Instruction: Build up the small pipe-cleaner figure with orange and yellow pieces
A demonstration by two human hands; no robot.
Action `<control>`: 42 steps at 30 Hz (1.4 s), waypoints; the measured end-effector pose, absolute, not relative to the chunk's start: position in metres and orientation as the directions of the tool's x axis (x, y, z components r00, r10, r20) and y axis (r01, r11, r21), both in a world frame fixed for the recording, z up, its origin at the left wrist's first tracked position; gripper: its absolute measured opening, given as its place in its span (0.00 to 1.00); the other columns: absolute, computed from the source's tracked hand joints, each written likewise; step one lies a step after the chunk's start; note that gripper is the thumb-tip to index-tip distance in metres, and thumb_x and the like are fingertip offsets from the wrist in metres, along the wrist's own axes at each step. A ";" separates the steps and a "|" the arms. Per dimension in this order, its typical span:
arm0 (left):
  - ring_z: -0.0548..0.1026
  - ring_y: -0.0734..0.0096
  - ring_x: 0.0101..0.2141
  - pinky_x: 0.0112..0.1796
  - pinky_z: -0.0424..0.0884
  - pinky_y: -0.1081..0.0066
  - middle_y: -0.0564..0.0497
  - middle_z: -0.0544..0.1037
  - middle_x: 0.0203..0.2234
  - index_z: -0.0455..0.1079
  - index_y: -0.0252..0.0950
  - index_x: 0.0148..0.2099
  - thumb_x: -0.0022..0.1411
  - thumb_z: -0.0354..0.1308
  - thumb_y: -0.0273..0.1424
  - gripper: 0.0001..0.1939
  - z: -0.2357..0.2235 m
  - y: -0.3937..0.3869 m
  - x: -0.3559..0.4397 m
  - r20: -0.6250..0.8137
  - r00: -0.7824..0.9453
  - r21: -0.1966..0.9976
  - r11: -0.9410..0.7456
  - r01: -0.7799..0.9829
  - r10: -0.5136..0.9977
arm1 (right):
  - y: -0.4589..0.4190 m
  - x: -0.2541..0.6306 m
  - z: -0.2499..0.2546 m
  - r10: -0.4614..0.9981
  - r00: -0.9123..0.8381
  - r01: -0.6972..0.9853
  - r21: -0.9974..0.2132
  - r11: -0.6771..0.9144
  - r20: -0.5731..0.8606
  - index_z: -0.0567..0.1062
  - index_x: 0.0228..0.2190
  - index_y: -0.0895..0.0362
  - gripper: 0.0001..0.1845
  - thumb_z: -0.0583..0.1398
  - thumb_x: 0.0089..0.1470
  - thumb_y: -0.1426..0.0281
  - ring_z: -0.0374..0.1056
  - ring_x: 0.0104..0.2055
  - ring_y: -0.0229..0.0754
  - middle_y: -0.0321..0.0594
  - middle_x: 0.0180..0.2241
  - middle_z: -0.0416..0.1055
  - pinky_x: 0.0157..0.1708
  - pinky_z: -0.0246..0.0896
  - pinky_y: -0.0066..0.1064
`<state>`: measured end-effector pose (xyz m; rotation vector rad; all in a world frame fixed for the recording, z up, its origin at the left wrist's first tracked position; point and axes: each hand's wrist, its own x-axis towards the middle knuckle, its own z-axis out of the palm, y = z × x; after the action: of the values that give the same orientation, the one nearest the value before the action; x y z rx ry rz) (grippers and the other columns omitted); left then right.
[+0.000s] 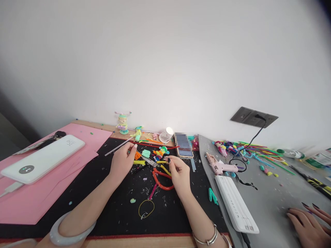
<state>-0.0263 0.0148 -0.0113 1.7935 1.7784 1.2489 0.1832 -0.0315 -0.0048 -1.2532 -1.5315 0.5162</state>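
Observation:
My left hand point(122, 162) is closed in a pinch above the black mat point(119, 206), beside an orange piece point(137, 155). What its fingertips hold, if anything, is too small to tell. My right hand point(179, 174) is also pinched, close to short yellow fuzzy stems point(165, 169); its fingertips hide whatever is between them. Between the hands lie a metal blade-like tool point(150, 161), a mint fuzzy bundle point(146, 153) and a small multicoloured fuzzy figure point(160, 153). A bent orange-red stem point(157, 181) curves beside my right hand, with a magenta stem point(153, 191) below.
A phone point(184, 146) and a lit white cup-shaped lamp point(166, 135) stand at the back. To the left is a white power bank point(43, 158) on pink sheets point(85, 137). A pink glue gun point(219, 165), white power strip point(236, 203) and another person's hand point(309, 224) are right.

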 end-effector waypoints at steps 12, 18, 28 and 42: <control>0.62 0.73 0.20 0.24 0.58 0.74 0.55 0.67 0.21 0.64 0.37 0.33 0.62 0.44 0.41 0.14 -0.004 0.009 -0.025 0.379 -0.196 0.787 -0.203 0.582 0.905 | -0.027 0.187 -0.009 0.919 0.167 0.377 -0.885 0.274 0.356 0.75 0.23 0.57 0.06 0.58 0.48 0.71 0.72 0.39 0.46 0.46 0.39 0.75 0.32 0.67 0.33; 0.71 0.69 0.29 0.31 0.64 0.72 0.48 0.74 0.37 0.67 0.37 0.44 0.63 0.45 0.39 0.16 -0.004 0.010 -0.023 0.374 -0.108 0.833 -0.283 0.475 0.921 | -0.029 0.188 -0.008 0.924 0.160 0.387 -0.883 0.264 0.346 0.68 0.21 0.57 0.11 0.56 0.53 0.67 0.67 0.30 0.38 0.41 0.31 0.72 0.28 0.61 0.27; 0.60 0.74 0.20 0.24 0.56 0.74 0.57 0.62 0.18 0.59 0.38 0.27 0.61 0.47 0.40 0.14 -0.003 0.006 -0.021 0.399 -0.120 0.817 -0.293 0.496 0.909 | -0.023 0.192 -0.010 0.921 0.121 0.410 -0.864 0.293 0.370 0.75 0.29 0.57 0.10 0.54 0.53 0.70 0.67 0.31 0.40 0.44 0.37 0.73 0.30 0.63 0.30; 0.60 0.74 0.20 0.22 0.56 0.74 0.57 0.61 0.16 0.59 0.37 0.25 0.62 0.44 0.41 0.17 0.003 0.006 -0.026 0.330 -0.235 0.873 -0.201 0.444 0.914 | -0.022 0.197 -0.007 0.944 0.116 0.465 -0.857 0.223 0.309 0.69 0.23 0.58 0.13 0.52 0.56 0.66 0.60 0.24 0.36 0.35 0.21 0.65 0.25 0.53 0.27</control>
<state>-0.0256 0.0059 0.0032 1.5857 1.6265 1.4300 0.1966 -0.0217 -0.0069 -1.3933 -1.5032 0.6061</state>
